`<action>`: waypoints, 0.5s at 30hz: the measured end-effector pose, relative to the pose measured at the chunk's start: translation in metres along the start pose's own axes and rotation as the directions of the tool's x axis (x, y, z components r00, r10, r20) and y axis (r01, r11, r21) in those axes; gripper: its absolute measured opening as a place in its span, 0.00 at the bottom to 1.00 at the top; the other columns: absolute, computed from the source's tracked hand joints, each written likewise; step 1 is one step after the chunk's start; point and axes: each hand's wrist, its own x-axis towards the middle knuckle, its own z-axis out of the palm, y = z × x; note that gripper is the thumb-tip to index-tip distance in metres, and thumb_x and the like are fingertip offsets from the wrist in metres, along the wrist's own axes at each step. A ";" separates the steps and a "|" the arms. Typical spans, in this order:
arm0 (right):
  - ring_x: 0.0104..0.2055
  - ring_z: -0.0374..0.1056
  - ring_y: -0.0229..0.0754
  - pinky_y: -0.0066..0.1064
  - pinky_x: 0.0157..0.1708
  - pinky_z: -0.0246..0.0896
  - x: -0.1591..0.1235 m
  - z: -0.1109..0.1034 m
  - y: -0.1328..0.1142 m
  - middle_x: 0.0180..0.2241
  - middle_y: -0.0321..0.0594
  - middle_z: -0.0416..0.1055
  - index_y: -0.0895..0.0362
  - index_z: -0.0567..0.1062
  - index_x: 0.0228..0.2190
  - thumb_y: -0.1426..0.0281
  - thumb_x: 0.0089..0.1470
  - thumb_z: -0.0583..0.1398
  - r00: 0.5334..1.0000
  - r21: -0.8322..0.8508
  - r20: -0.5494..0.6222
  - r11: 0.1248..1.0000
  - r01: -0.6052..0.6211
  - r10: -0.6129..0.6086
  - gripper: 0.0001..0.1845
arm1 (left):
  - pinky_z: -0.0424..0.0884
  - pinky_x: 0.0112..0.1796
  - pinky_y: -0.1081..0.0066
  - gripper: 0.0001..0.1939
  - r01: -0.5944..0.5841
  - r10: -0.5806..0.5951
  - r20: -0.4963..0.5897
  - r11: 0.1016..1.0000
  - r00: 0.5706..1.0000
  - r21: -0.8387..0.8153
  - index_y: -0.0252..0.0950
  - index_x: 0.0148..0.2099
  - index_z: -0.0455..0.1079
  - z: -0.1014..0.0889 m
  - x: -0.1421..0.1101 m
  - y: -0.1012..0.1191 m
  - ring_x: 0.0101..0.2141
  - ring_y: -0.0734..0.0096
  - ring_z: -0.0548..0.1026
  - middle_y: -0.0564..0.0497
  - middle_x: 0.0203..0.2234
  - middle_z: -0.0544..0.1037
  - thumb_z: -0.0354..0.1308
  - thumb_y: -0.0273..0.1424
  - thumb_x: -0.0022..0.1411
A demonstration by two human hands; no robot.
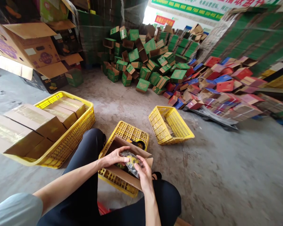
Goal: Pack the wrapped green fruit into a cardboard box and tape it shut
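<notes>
Between my two hands is a yellowish fruit (pixel 133 160) in a clear, crinkled plastic bag; its exact kind is hard to make out. My left hand (pixel 115 157) grips the bag's left side, thumb on top. From the right, my right hand (pixel 143 169) pinches the other side with thumb and fingers. Below them stands an open cardboard box (pixel 124 176), its inside partly hidden by my hands. The box rests on an upturned yellow plastic crate (pixel 124 128). A black and yellow tape dispenser (pixel 139 143) lies on the crate behind the box.
On the left, a large yellow crate (pixel 61 153) holds several taped cartons (pixel 35 117). A smaller yellow basket (pixel 172 125) stands ahead to the right. Farther back are heaped green boxes (pixel 141 84), red and blue boxes (pixel 225 85) and open cartons (pixel 33 44).
</notes>
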 end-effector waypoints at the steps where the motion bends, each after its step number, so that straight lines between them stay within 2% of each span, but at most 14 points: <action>1: 0.52 0.77 0.57 0.46 0.53 0.73 0.001 0.000 0.001 0.50 0.46 0.82 0.52 0.80 0.52 0.51 0.47 0.75 1.000 0.053 -0.015 0.999 -0.004 0.005 0.33 | 0.76 0.46 0.62 0.50 -0.004 0.005 0.051 1.000 0.999 -0.027 0.45 0.73 0.61 -0.001 0.001 -0.002 0.45 0.58 0.80 0.42 0.51 0.79 0.80 0.39 0.53; 4: 0.52 0.78 0.56 0.44 0.51 0.75 0.003 -0.001 0.001 0.49 0.46 0.82 0.52 0.80 0.51 0.50 0.46 0.75 0.998 0.188 -0.049 0.982 -0.018 0.028 0.34 | 0.74 0.49 0.60 0.58 -0.023 0.033 0.176 0.998 0.984 -0.061 0.49 0.75 0.57 -0.004 0.005 -0.010 0.45 0.60 0.81 0.43 0.51 0.78 0.82 0.32 0.48; 8: 0.48 0.80 0.54 0.35 0.38 0.77 0.000 -0.001 -0.003 0.48 0.46 0.83 0.53 0.82 0.49 0.51 0.47 0.75 0.996 0.254 -0.046 0.965 -0.065 0.079 0.31 | 0.73 0.53 0.57 0.59 -0.097 0.097 0.162 0.995 0.982 -0.010 0.52 0.75 0.58 -0.005 0.008 -0.013 0.52 0.55 0.77 0.43 0.58 0.73 0.83 0.30 0.46; 11: 0.38 0.80 0.47 0.29 0.29 0.75 -0.002 0.001 -0.003 0.44 0.42 0.84 0.53 0.83 0.46 0.53 0.46 0.76 0.986 0.286 -0.005 0.945 -0.156 0.164 0.28 | 0.70 0.56 0.56 0.55 -0.138 0.133 0.129 0.990 0.983 0.030 0.47 0.72 0.63 -0.004 0.008 -0.008 0.57 0.53 0.73 0.44 0.58 0.74 0.83 0.32 0.45; 15: 0.24 0.77 0.42 0.30 0.23 0.75 0.001 0.002 0.009 0.33 0.39 0.84 0.54 0.83 0.41 0.52 0.40 0.79 0.966 0.348 0.049 0.902 -0.255 0.254 0.29 | 0.70 0.53 0.60 0.42 -0.107 0.099 0.119 0.992 0.988 0.066 0.38 0.64 0.74 -0.002 0.005 0.001 0.48 0.58 0.78 0.45 0.48 0.80 0.82 0.35 0.48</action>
